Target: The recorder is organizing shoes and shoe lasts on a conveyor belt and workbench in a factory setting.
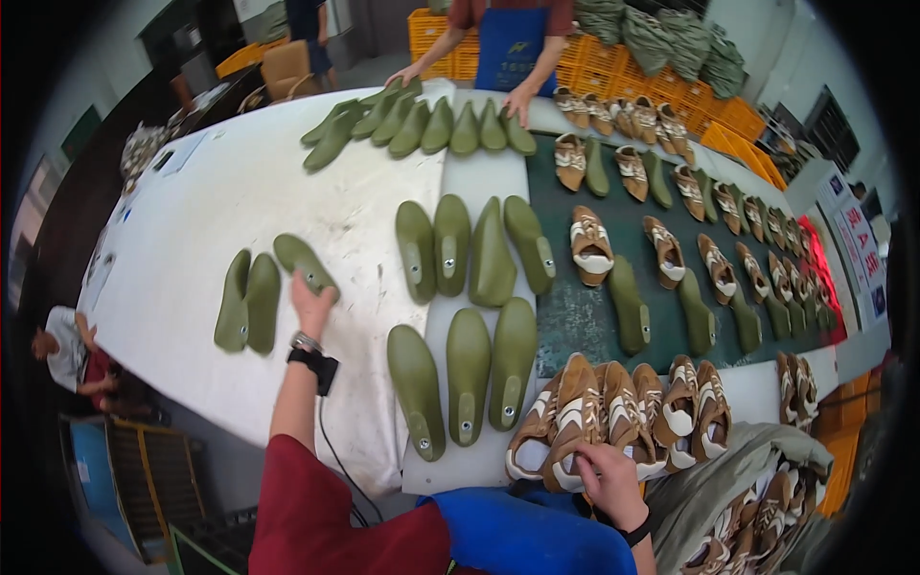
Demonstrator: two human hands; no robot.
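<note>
My left hand (311, 299) is closed round the heel end of a green shoe last (299, 259) above the white tabletop. Two more lasts (246, 302) lie side by side just left of it. At the table's near edge, my right hand (613, 487) has its fingers bent at the heel of a brown-and-white sneaker (579, 407), seemingly gripping it. That shoe stands in a tight row of similar sneakers (678, 412). Between my hands, green lasts with metal-ringed holes lie in two groups, a nearer one (468, 379) and a farther one (491, 254).
A dark green conveyor belt (575, 331) on the right carries rows of sneakers and lasts. Across the table, a co-worker's hands (520, 101) touch a row of lasts (438, 126). A grey sack (767, 450) with sneakers stands at lower right. Orange crates (704, 105) are stacked behind.
</note>
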